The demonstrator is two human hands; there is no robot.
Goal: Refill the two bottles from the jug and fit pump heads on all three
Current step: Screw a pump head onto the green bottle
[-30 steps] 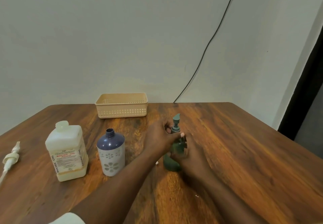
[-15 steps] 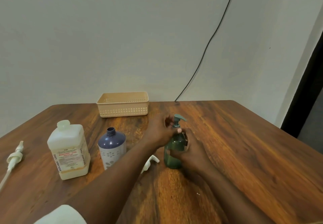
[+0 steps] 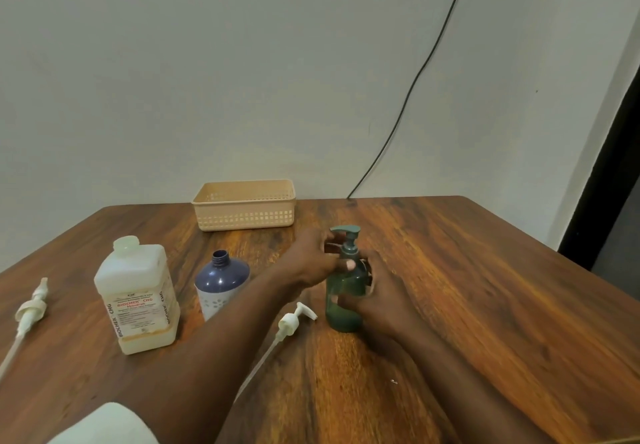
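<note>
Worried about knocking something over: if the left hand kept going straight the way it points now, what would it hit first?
The left hand already grips the green pump on the green bottle; pushing on would likely tip those first.

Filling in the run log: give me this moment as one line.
step: fitting green pump | left hand: on pump collar | right hand: holds green bottle | blue bottle, jug: uncapped

A brown wood-grain tabletop (image 3: pixel 467 288) carries a beige basket (image 3: pixel 245 204) at its far edge, an uncapped white jug (image 3: pixel 138 296), an open blue bottle (image 3: pixel 220 284), an upright green pump bottle (image 3: pixel 345 291) — and two loose white pump heads, one by the left edge (image 3: pixel 31 308), one just left of the green bottle (image 3: pixel 294 320).
</note>
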